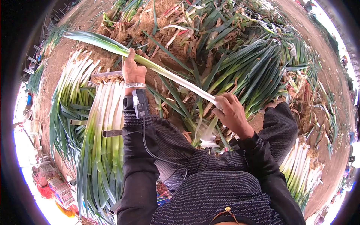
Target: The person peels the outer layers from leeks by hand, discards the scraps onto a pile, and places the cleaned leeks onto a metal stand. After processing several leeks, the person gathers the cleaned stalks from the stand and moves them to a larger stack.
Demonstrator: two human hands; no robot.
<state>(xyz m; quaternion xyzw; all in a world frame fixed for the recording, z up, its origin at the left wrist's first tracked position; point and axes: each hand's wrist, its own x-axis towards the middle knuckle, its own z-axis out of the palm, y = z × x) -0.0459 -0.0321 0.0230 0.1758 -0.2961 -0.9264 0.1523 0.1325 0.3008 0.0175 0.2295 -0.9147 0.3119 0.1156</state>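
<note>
A single long leek (176, 79) stretches slantwise across the middle of the head view, its green leaves up at the left and its white shaft down at the right. My left hand (134, 70) is wrapped round its pale green part, just below the leaves. Around the white end close the fingers of my right hand (233, 114), which hide the tip. Below my left hand, a bunch of leeks (107, 112) lies on a metal rack (112, 132), roots towards the top. Close to my right hand is a heap of untrimmed green leeks (251, 71).
Peeled leaves and roots (180, 30) litter the ground ahead. Another leek bundle (75, 86) lies at the far left, and more trimmed leeks (298, 168) lie at the lower right. A cable (148, 144) runs from a small device on my left wrist to my lap.
</note>
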